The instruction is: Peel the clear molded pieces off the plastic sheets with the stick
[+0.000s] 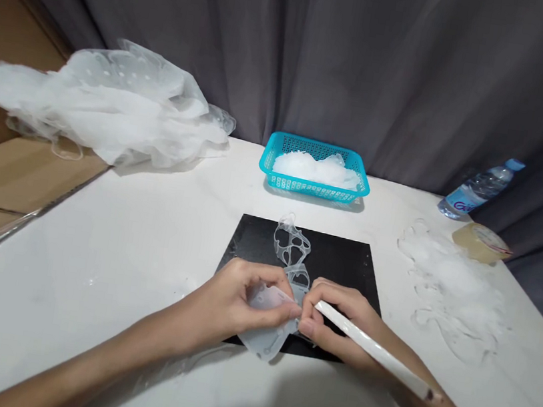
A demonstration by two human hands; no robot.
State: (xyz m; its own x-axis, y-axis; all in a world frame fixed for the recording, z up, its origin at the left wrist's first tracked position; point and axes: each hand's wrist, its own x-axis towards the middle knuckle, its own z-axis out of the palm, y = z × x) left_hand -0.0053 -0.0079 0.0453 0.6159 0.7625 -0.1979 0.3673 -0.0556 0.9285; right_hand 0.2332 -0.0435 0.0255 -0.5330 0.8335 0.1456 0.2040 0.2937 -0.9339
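Observation:
My left hand (258, 299) is closed on a translucent, milky sheet piece (265, 341), thumb and fingers pinching its upper edge. Close beside it, my right hand (336, 317) has its fingertips pressed together at the sheet's right edge. A slim white stick-like tool (372, 348) lies in the right hand and slants back over the wrist; its working tip is hidden by the fingers. Just beyond the hands, a clear cut-out web (292, 243) with large holes rests on the black mat (339, 257). Whether it joins the held piece, I cannot tell.
A blue basket (314, 188) with white translucent pieces stands at the back. Left of it, a large translucent plastic bag (128, 109) bulges over a cardboard box (12, 177). On the right are a water bottle (478, 189), a tape roll (481, 243) and a pile of clear scraps (462, 281).

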